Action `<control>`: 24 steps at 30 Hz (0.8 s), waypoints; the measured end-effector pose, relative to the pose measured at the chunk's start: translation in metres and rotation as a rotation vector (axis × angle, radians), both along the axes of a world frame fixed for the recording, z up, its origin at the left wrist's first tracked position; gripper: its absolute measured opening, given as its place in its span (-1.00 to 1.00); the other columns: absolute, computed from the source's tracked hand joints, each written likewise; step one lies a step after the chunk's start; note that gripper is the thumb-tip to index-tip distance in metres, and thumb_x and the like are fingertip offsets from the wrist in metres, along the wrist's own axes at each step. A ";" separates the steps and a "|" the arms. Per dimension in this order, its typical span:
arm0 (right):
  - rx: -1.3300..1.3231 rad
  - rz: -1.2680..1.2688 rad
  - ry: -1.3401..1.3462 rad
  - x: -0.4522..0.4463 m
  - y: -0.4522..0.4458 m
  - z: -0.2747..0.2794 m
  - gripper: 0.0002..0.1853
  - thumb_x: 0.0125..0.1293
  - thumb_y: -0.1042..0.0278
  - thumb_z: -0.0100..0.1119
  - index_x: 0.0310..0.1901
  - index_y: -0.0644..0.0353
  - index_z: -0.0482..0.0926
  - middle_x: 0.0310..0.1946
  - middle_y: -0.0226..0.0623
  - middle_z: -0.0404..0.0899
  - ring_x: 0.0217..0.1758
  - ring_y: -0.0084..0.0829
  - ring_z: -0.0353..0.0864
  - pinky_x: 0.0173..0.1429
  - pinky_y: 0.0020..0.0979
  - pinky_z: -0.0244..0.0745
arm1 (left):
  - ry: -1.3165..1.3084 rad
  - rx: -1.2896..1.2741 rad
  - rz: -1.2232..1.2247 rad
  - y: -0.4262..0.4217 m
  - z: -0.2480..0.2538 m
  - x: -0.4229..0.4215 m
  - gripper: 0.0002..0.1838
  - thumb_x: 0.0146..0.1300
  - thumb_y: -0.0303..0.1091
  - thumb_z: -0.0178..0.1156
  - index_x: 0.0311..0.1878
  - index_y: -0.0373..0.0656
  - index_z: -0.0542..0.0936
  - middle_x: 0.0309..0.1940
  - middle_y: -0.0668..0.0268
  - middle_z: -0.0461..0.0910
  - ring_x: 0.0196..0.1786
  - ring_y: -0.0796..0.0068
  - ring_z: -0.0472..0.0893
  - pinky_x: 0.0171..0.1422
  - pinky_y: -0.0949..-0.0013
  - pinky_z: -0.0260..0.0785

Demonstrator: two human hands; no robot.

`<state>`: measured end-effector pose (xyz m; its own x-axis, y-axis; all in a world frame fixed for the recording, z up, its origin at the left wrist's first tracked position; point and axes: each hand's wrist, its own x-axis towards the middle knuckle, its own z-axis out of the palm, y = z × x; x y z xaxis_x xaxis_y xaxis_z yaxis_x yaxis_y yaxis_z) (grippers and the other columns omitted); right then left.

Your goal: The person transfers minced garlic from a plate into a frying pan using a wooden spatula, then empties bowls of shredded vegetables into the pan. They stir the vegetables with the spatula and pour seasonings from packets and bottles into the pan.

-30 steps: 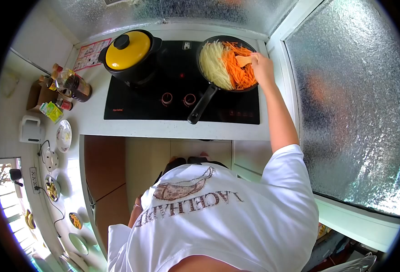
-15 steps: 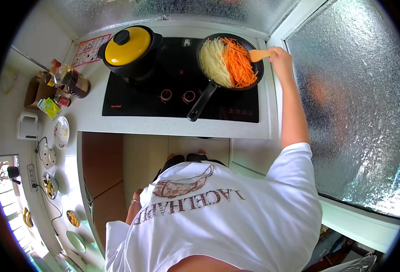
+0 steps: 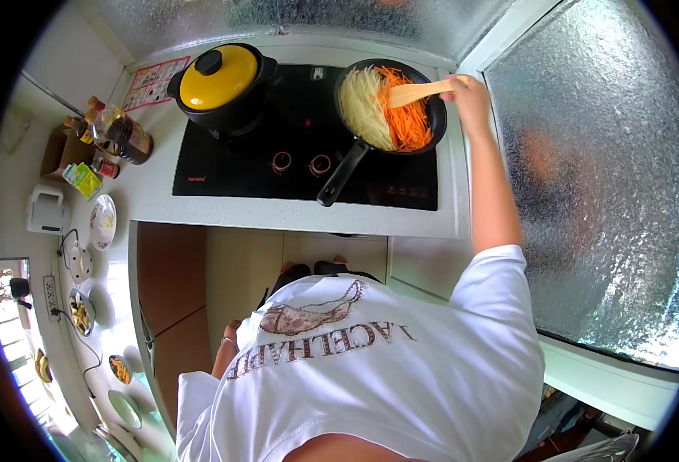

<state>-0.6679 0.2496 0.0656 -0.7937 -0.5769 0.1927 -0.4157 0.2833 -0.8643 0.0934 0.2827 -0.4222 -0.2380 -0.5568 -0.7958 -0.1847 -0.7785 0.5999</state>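
Observation:
My right hand (image 3: 469, 98) is closed round the handle of a wooden spatula (image 3: 416, 93) at the right side of the stove. The spatula's blade lies over the shredded carrot (image 3: 409, 125) in a black frying pan (image 3: 436, 115). Pale shreds (image 3: 364, 108) fill the left half of the pan, whose handle points toward me. My left arm hangs down at my side, and my left hand (image 3: 232, 329) is only partly seen beside the shirt, its fingers hidden.
A black pot with a yellow lid (image 3: 218, 77) stands on the left of the black cooktop (image 3: 239, 173). Bottles (image 3: 129, 141), a patterned plate (image 3: 103, 222) and small dishes line the left counter. A textured glass panel (image 3: 593, 185) rises at the right.
The spatula has moved from the carrot out to the pan's right edge, then back left over the carrot. More of its handle now shows beyond my right hand.

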 end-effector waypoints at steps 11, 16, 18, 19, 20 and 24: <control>-0.250 -0.036 -0.423 -0.023 -0.011 -0.050 -0.84 0.20 0.50 0.03 -0.30 0.46 0.53 -0.39 -0.14 0.55 -0.43 -0.41 0.57 -0.32 -0.54 0.54 | 0.001 -0.137 -0.156 0.007 0.006 0.017 -0.76 0.20 -0.29 0.08 -0.25 -0.27 0.60 -0.29 0.22 0.62 -0.24 0.37 0.58 -0.15 0.37 0.43; -0.331 0.001 -0.389 0.006 -0.064 -0.074 -0.82 0.21 0.48 0.04 -0.31 0.48 0.53 -0.39 -0.14 0.56 -0.44 -0.40 0.58 -0.29 -0.54 0.53 | -0.067 0.032 -0.063 0.014 0.033 0.015 -0.76 0.20 -0.29 0.08 -0.25 -0.27 0.60 -0.31 0.21 0.62 -0.26 0.36 0.58 -0.16 0.36 0.43; -0.276 -0.075 -0.344 0.010 -0.073 -0.083 -0.81 0.20 0.49 0.02 -0.31 0.50 0.53 -0.42 -0.15 0.57 -0.49 -0.43 0.59 -0.35 -0.52 0.50 | -0.077 0.051 -0.051 0.015 0.040 0.017 -0.76 0.19 -0.29 0.08 -0.26 -0.27 0.60 -0.31 0.21 0.62 -0.26 0.36 0.58 -0.17 0.35 0.43; -0.278 -0.076 -0.348 0.007 -0.069 -0.086 -0.81 0.20 0.49 0.02 -0.31 0.50 0.53 -0.42 -0.15 0.57 -0.49 -0.43 0.59 -0.35 -0.52 0.50 | -0.082 0.055 -0.050 0.016 0.042 0.017 -0.76 0.19 -0.28 0.09 -0.26 -0.27 0.60 -0.31 0.21 0.62 -0.26 0.36 0.58 -0.17 0.35 0.43; -0.285 -0.098 -0.367 -0.005 -0.062 -0.091 -0.81 0.20 0.49 0.02 -0.32 0.50 0.54 -0.42 -0.14 0.58 -0.49 -0.43 0.59 -0.37 -0.51 0.49 | -0.085 0.059 -0.047 0.016 0.046 0.016 -0.76 0.19 -0.28 0.09 -0.26 -0.27 0.60 -0.32 0.21 0.62 -0.27 0.35 0.58 -0.18 0.35 0.43; -0.252 -0.165 -0.322 -0.006 -0.050 -0.062 -0.80 0.20 0.49 0.02 -0.33 0.50 0.55 -0.45 -0.13 0.59 -0.51 -0.43 0.59 -0.39 -0.51 0.48 | -0.090 0.069 -0.028 0.019 0.048 0.014 -0.76 0.19 -0.28 0.09 -0.26 -0.27 0.60 -0.33 0.20 0.61 -0.28 0.35 0.58 -0.19 0.34 0.42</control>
